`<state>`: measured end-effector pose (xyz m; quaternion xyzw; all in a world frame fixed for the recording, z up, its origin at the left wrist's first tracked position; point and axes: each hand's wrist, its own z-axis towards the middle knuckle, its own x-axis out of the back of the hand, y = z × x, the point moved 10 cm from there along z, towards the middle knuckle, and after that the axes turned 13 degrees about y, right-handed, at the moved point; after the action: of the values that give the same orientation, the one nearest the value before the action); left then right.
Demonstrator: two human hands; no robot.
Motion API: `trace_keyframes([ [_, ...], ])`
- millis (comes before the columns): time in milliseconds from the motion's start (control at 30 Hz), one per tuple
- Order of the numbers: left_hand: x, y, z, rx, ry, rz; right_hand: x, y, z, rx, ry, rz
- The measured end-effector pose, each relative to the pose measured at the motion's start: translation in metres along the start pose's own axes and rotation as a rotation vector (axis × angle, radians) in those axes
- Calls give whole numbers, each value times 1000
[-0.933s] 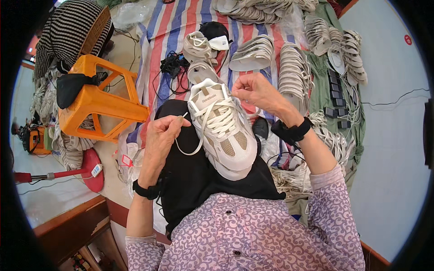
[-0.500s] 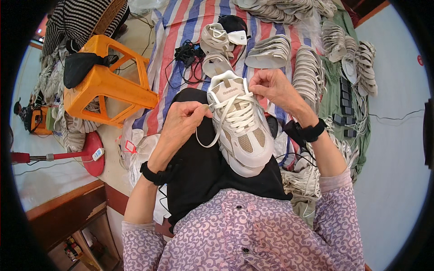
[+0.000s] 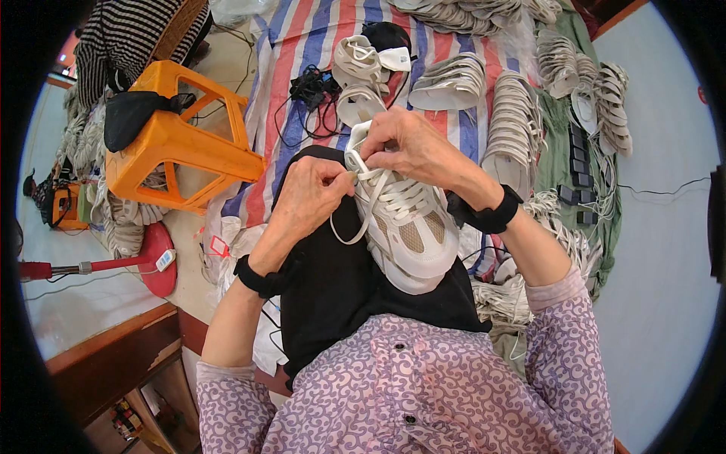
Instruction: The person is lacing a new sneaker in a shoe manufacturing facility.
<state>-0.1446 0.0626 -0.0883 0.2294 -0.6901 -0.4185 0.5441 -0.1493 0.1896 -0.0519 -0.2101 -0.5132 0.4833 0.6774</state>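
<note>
A white and beige sneaker [image 3: 414,250] rests on my black-clad lap, its toe toward me. White shoelace [image 3: 395,198] crosses its front, and a loose length loops down on the left side. My left hand [image 3: 316,188] is beside the upper left edge of the shoe, thumb and forefinger pinched on the lace. My right hand [image 3: 412,147] reaches over the tongue, covering most of it. Its thumb and fingers are closed at the upper left eyelets; what lies between them is hidden.
An orange plastic stool [image 3: 170,144] with a black cloth item stands at left, near a red round base [image 3: 157,259]. Ahead, a striped sheet [image 3: 280,45] bears tangled black cables [image 3: 314,89], beige shoe uppers [image 3: 357,64] and rows of stacked shoe parts [image 3: 508,125].
My right hand has moved left from the right eyelet edge across the tongue to the left edge. My left hand has stayed nearly in place, pinched on the lace.
</note>
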Motion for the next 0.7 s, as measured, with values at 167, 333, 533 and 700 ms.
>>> trace_keyframes([
  [167,-2,6,7,-82,68,34,-10,18,2,-160,-101,151],
  [333,-1,29,9,-339,183,215,-17,22,0,-201,-147,175],
  [533,-5,-7,4,42,-55,15,-22,19,-1,-192,-203,178],
  [700,-8,-15,8,46,-22,40,-30,24,-4,-250,-211,61],
])
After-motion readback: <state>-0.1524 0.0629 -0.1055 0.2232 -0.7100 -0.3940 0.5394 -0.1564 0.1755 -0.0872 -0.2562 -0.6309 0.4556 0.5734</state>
